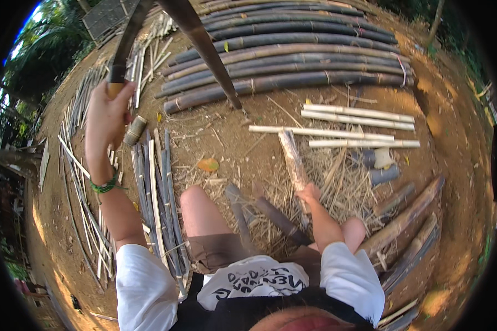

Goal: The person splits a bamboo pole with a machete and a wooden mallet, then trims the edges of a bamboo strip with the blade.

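My left hand (106,116) is raised at the left, its fingers wrapped round the wooden handle of a machete (130,41). The blade points up past a dark collar and runs out of the picture's top edge. Lower down, my right hand (308,193) grips the near end of a thick, rough wooden club (292,160). The club's pale far end points away from me, by a pale bamboo strip (326,132). Straw-like shavings (342,179) lie on the ground around it. Blade and club are well apart.
Dark bamboo poles (292,83) lie stacked at the back. A slanting dark post (204,47) stands before them. Split strips (160,204) lie by my left knee, more (85,182) farther left. Logs (403,215) lie right; a short bamboo piece (135,131) is near my left hand.
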Demonstrator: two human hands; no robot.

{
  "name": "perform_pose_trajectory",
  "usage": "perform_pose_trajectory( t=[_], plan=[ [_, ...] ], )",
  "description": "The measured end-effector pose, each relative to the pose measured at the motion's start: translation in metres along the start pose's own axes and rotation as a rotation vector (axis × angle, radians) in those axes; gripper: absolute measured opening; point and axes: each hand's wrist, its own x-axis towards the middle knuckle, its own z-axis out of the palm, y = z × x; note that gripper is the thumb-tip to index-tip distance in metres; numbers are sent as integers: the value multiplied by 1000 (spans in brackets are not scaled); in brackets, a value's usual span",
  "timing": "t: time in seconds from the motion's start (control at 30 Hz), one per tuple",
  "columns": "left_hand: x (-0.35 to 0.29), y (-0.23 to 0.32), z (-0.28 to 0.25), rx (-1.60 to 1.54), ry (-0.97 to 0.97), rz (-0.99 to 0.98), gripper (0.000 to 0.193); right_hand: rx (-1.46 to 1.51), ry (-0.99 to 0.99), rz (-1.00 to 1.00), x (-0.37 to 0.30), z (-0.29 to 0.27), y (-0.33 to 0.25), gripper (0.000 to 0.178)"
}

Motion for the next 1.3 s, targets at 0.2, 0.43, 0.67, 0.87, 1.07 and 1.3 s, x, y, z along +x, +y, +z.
perform_pose_trajectory(
  t=[0.2,0.43,0.67,0.87,1.07,1.3],
  plan=[
    [0,6,3,-37,-13,44,25,519,20,-172,-59,-86,-30,50],
    [-8,-3,4,-26,4,142,28,681,459,-689,-211,-264,-124,71],
    [0,-2,17,13,18,279,29,509,1352,-1228,-353,-440,-197,80],
    [-1,7,7,62,-75,226,21,151,1163,-1174,-353,-448,-209,75],
    [13,-8,17,99,-35,252,25,373,766,-1185,-301,-406,-207,72],
    [4,-3,30,124,-29,339,23,325,1369,-1551,-394,-486,-214,77]
  ],
)
